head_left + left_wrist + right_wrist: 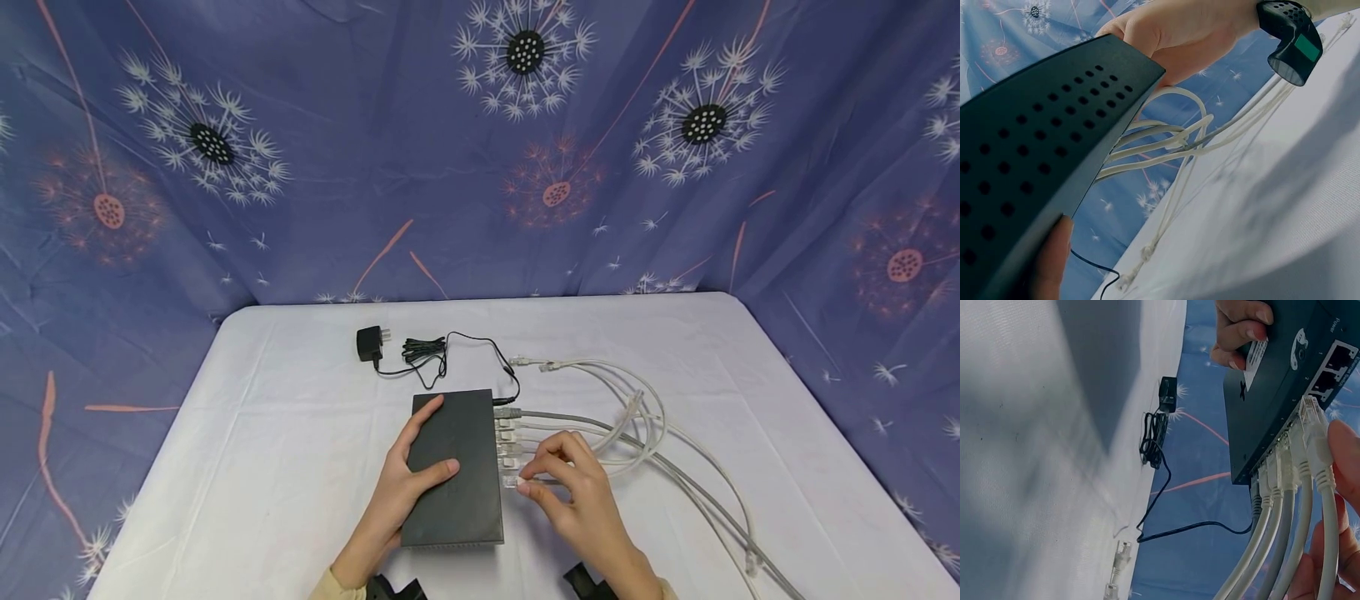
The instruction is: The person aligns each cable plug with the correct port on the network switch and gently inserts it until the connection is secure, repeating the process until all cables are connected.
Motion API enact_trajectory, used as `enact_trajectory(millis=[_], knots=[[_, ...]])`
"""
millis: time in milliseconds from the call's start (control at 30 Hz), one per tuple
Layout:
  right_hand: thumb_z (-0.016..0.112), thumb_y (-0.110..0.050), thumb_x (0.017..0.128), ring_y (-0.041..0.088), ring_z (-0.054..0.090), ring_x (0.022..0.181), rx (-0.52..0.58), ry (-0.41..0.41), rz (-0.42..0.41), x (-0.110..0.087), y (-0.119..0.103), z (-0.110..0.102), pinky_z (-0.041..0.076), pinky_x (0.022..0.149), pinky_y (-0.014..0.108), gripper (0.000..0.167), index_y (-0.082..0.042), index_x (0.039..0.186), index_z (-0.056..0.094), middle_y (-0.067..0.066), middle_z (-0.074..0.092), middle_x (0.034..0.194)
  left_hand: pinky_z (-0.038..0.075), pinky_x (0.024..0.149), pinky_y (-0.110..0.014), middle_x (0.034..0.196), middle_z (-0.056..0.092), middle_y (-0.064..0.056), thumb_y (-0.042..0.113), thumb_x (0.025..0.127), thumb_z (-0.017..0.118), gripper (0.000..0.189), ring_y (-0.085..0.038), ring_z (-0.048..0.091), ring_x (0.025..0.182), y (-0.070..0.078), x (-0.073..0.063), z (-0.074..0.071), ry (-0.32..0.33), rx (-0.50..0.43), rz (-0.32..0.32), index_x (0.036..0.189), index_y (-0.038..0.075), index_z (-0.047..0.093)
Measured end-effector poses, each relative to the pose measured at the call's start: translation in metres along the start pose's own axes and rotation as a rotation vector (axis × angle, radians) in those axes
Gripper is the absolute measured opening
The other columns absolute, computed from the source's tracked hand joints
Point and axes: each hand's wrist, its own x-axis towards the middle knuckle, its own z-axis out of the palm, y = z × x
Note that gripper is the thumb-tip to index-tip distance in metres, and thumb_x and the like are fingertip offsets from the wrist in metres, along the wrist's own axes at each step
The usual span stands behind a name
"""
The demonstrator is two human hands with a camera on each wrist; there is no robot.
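A black network switch (457, 492) is gripped by my left hand (401, 492), thumb across its top; in the right wrist view, that hand's curled fingers (1244, 331) show against its labelled underside. My right hand (581, 496) pinches the clear plug of a whitish Ethernet cable (1329, 531) between thumb and fingers. The plug's tip (1312, 412) is right at the port row on the switch's right side. Several other Ethernet plugs (1275, 469) sit in ports beside it. Two bare ports (1335, 365) show toward the near end.
A black power adapter (369, 342) with a bundled cord (423, 350) lies behind the switch, its lead running to the port side. Loose cable plugs (551, 365) lie at the back. Looped cables (652, 417) spread rightward over the white tablecloth (262, 467).
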Motion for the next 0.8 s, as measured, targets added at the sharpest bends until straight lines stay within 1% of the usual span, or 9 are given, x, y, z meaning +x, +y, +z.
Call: enact_trajectory(millis=[233, 333, 467, 533, 667, 733, 800], knots=[[0.082, -0.002, 0.068, 0.011, 0.047, 0.086, -0.008, 0.012, -0.010, 0.0017, -0.0001, 0.0021, 0.039, 0.072, 0.018, 0.025, -0.018, 0.082, 0.068, -0.007, 0.052, 0.090, 0.050, 0.082, -0.043, 0.154, 0.019, -0.007, 0.005, 0.084, 0.070, 0.076, -0.036, 0.025, 0.135, -0.0010, 0.0005, 0.0006, -0.010, 0.021, 0.007, 0.147, 0.032, 0.037], [0.082, -0.002, 0.068, 0.011, 0.048, 0.084, -0.010, 0.017, -0.013, 0.0023, -0.0007, 0.0027, 0.041, 0.072, 0.019, 0.024, -0.017, 0.081, 0.069, -0.008, 0.053, 0.087, 0.049, 0.084, -0.043, 0.154, 0.018, -0.007, 0.005, 0.084, 0.070, 0.076, -0.036, 0.024, 0.136, -0.0015, 0.0006, 0.0008, -0.010, 0.025, 0.012, 0.147, 0.031, 0.038], [0.079, -0.011, 0.075, 0.010, 0.052, 0.080, -0.025, 0.023, -0.027, 0.0030, -0.0017, 0.0032, 0.041, 0.074, 0.023, 0.012, -0.016, 0.081, 0.069, -0.009, 0.058, 0.084, 0.048, 0.085, -0.043, 0.154, 0.018, -0.006, 0.006, 0.084, 0.071, 0.076, -0.036, 0.023, 0.136, -0.0010, 0.0009, 0.0016, -0.003, 0.042, 0.016, 0.147, 0.032, 0.038], [0.077, -0.015, 0.078, 0.010, 0.053, 0.078, -0.038, 0.024, -0.034, 0.0035, -0.0024, 0.0036, 0.038, 0.076, 0.024, 0.009, -0.015, 0.082, 0.070, -0.009, 0.060, 0.083, 0.048, 0.085, -0.043, 0.154, 0.017, -0.005, 0.007, 0.083, 0.071, 0.076, -0.036, 0.023, 0.136, -0.0007, 0.0011, 0.0020, 0.002, 0.052, 0.017, 0.147, 0.032, 0.038], [0.077, -0.014, 0.079, 0.011, 0.055, 0.077, -0.041, 0.028, -0.043, 0.0039, -0.0032, 0.0039, 0.038, 0.075, 0.023, 0.008, -0.015, 0.082, 0.069, -0.008, 0.061, 0.084, 0.047, 0.086, -0.042, 0.154, 0.017, -0.004, 0.007, 0.083, 0.072, 0.076, -0.036, 0.023, 0.137, -0.0006, 0.0013, 0.0024, 0.008, 0.060, 0.015, 0.146, 0.032, 0.038], [0.075, -0.016, 0.082, 0.011, 0.055, 0.077, -0.036, 0.037, -0.056, 0.0039, -0.0029, 0.0044, 0.038, 0.075, 0.023, 0.007, -0.014, 0.082, 0.069, -0.007, 0.061, 0.083, 0.047, 0.086, -0.042, 0.154, 0.017, -0.004, 0.007, 0.083, 0.072, 0.076, -0.036, 0.023, 0.137, -0.0006, 0.0013, 0.0026, 0.009, 0.064, 0.013, 0.146, 0.033, 0.038], [0.073, -0.020, 0.084, 0.010, 0.055, 0.077, -0.035, 0.047, -0.063, 0.0038, -0.0026, 0.0048, 0.039, 0.074, 0.021, 0.009, -0.013, 0.082, 0.069, -0.008, 0.061, 0.083, 0.047, 0.085, -0.043, 0.154, 0.017, -0.005, 0.008, 0.083, 0.072, 0.076, -0.037, 0.023, 0.136, -0.0007, 0.0015, 0.0027, 0.009, 0.066, 0.011, 0.146, 0.033, 0.039]])
